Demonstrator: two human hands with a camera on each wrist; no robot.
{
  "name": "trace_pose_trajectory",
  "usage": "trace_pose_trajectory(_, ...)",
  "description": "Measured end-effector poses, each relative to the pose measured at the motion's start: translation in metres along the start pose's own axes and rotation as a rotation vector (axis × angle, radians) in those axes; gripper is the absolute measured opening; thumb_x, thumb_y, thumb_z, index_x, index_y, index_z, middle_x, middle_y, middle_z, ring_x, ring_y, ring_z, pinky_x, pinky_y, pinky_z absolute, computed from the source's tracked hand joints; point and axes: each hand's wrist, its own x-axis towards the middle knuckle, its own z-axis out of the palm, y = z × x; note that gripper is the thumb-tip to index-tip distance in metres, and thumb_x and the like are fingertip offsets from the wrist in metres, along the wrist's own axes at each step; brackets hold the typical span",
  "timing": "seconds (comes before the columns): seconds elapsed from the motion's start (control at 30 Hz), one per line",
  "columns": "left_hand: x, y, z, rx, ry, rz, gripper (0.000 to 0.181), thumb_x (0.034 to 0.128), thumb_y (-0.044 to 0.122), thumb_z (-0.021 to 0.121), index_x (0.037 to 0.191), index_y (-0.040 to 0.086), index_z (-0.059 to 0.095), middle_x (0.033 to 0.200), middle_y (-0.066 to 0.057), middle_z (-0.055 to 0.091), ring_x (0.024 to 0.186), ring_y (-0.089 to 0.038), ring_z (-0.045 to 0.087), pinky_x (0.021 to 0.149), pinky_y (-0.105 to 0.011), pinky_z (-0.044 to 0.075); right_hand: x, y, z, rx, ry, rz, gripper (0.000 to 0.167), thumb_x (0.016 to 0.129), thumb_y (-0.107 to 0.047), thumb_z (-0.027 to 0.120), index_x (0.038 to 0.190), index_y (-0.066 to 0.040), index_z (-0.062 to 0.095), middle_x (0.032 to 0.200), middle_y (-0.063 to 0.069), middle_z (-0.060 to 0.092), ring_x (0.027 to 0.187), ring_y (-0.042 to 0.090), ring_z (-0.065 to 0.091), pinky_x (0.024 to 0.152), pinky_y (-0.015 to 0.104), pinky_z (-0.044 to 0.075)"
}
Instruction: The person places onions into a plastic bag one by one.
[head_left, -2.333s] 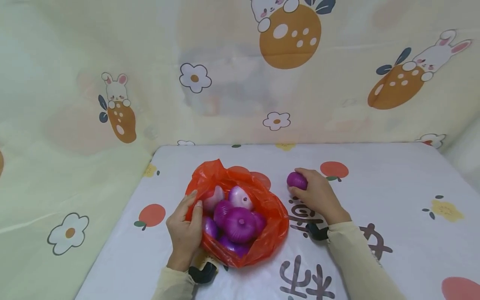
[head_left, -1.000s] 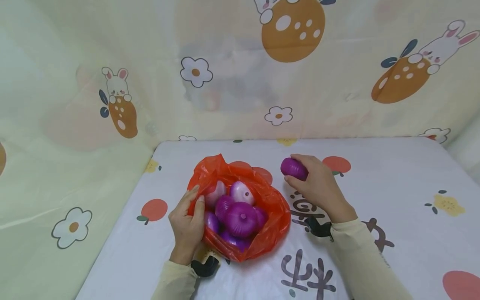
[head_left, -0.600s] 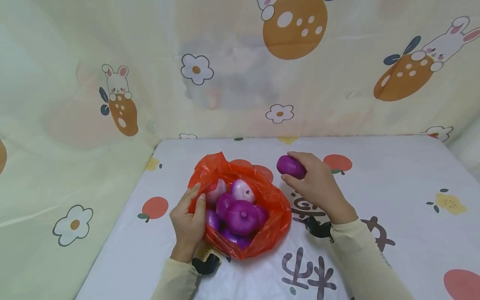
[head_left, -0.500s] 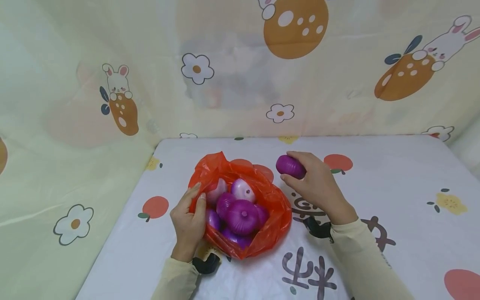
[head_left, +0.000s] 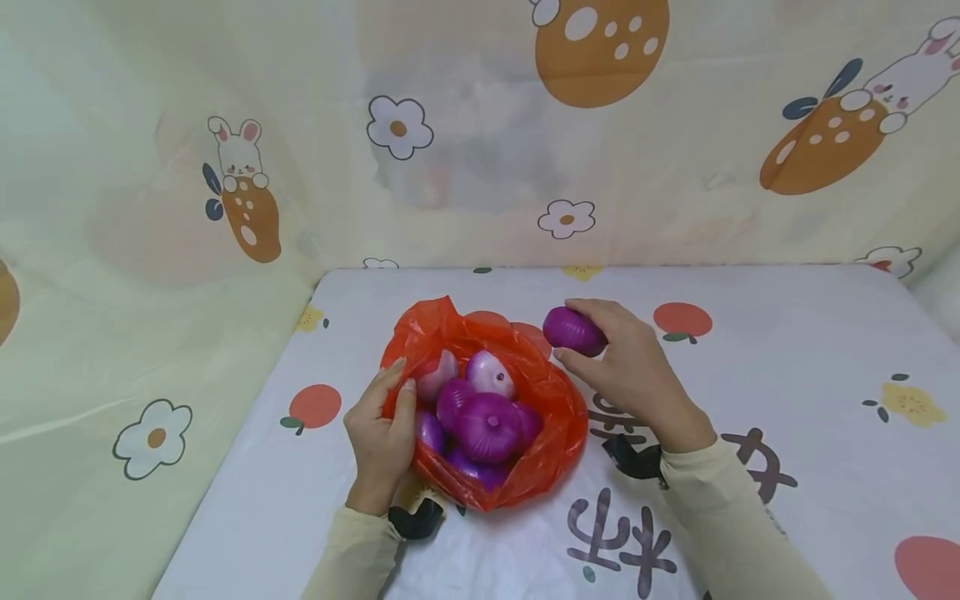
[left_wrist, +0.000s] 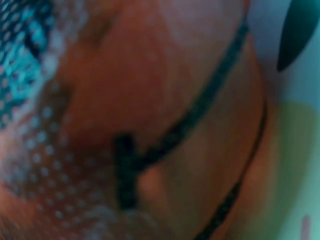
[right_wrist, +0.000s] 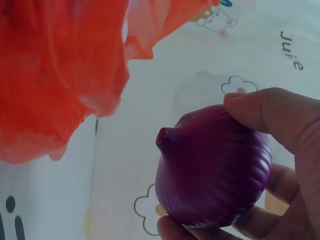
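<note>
A purple onion point(right_wrist: 212, 170) is gripped between the thumb and fingers of my right hand point(head_left: 633, 362), a little above the table. It hangs just right of the red plastic bag point(head_left: 551, 454), apart from its rim. Several purple onions point(head_left: 489, 427) and a paler onion point(head_left: 489, 375) fill the bag, whose mouth faces up. At the bag's left side my left hand point(head_left: 381, 437) grips the rim with thumb and fingers; the fingertips are partly hidden by the plastic. The left wrist view is blurred, with skin and a dark strap only.
A white tablecloth point(head_left: 787, 350) printed with fruit, flowers and dark characters covers the table. Behind it and to the left hangs a cream curtain point(head_left: 465, 142) with rabbit prints. Black straps point(head_left: 633, 458) circle both wrists.
My right hand has lifted the onion off the table and moved it left, closer to the bag. The left hand keeps its hold on the bag. The head view has tilted slightly.
</note>
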Motion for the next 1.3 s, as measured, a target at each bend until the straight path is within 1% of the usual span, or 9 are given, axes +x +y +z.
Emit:
trace_pose_trajectory(0.13,0.0,0.0,-0.001,0.01,-0.002,0.0,0.026,0.0931,-0.005,0.07,0.118,-0.006,0.075,0.121,-0.02,0.075,0.118,-0.039,0.07,0.108,-0.025,0.046,0.0,-0.004,0.004,0.012,0.0,-0.029,0.07,0.084,-0.014,0.086,0.146,-0.006,0.057,0.143,0.018,0.059,0.123,0.039,0.06,0.085,0.057,0.062)
trace_pose_trajectory(0.3,0.0,0.0,-0.001,0.006,-0.003,0.005,0.026,0.0931,-0.005,0.07,0.119,-0.006,0.075,0.121,-0.02,0.075,0.118,-0.039,0.07,0.108,-0.026,0.046,-0.001,-0.011,0.006,0.03,-0.008,-0.044,0.068,0.084,-0.014,0.086,0.146,-0.006,0.057,0.143,0.017,0.059,0.123,0.037,0.06,0.085,0.056,0.063)
trace_pose_trajectory(0.53,0.0,-0.001,0.0,0.001,-0.003,0.008,0.025,0.0927,-0.006,0.07,0.118,-0.007,0.075,0.12,-0.02,0.075,0.118,-0.039,0.07,0.109,-0.027,0.046,-0.003,-0.017,0.009,0.069,-0.011,-0.123,0.062,0.087,-0.015,0.084,0.143,-0.004,0.06,0.141,0.016,0.061,0.123,0.035,0.062,0.086,0.054,0.063)
trace_pose_trajectory(0.87,0.0,-0.002,0.0,-0.002,-0.008,0.008,0.026,0.0929,-0.006,0.07,0.118,-0.006,0.075,0.121,-0.02,0.074,0.119,-0.039,0.069,0.108,-0.028,0.047,-0.006,-0.025,0.013,0.081,-0.026,-0.144,0.063,0.086,-0.016,0.085,0.143,-0.004,0.059,0.142,0.013,0.061,0.125,0.032,0.061,0.088,0.051,0.063)
trace_pose_trajectory(0.97,0.0,-0.002,0.0,0.002,-0.007,0.004,0.026,0.0929,-0.006,0.069,0.119,-0.006,0.074,0.121,-0.02,0.075,0.119,-0.039,0.07,0.108,-0.03,0.047,-0.006,-0.026,0.015,0.077,-0.027,-0.161,0.062,0.087,-0.017,0.084,0.143,-0.004,0.06,0.142,0.013,0.061,0.126,0.032,0.061,0.088,0.051,0.063)
trace_pose_trajectory(1.07,0.0,-0.002,0.0,0.012,-0.011,-0.002,0.027,0.0934,-0.005,0.069,0.12,-0.006,0.074,0.121,-0.02,0.074,0.119,-0.039,0.069,0.108,-0.035,0.047,-0.006,-0.028,0.018,0.08,-0.027,-0.179,0.06,0.088,-0.016,0.084,0.142,-0.004,0.06,0.141,0.013,0.062,0.125,0.032,0.061,0.088,0.051,0.063)
trace_pose_trajectory(1.17,0.0,-0.002,-0.001,0.018,-0.017,-0.007,0.026,0.0941,-0.005,0.069,0.12,-0.005,0.074,0.122,-0.019,0.074,0.119,-0.038,0.069,0.108,-0.04,0.048,-0.007,-0.03,0.021,0.093,-0.033,-0.189,0.058,0.088,-0.016,0.083,0.141,-0.006,0.061,0.141,0.012,0.062,0.124,0.031,0.062,0.088,0.05,0.063)
trace_pose_trajectory(1.3,-0.001,-0.002,-0.001,0.016,-0.021,-0.008,0.026,0.0941,-0.005,0.069,0.12,-0.005,0.074,0.122,-0.019,0.074,0.12,-0.038,0.069,0.107,-0.041,0.048,-0.008,-0.033,0.025,0.112,-0.052,-0.191,0.059,0.088,-0.016,0.083,0.142,-0.008,0.061,0.141,0.011,0.062,0.124,0.03,0.063,0.086,0.049,0.064)
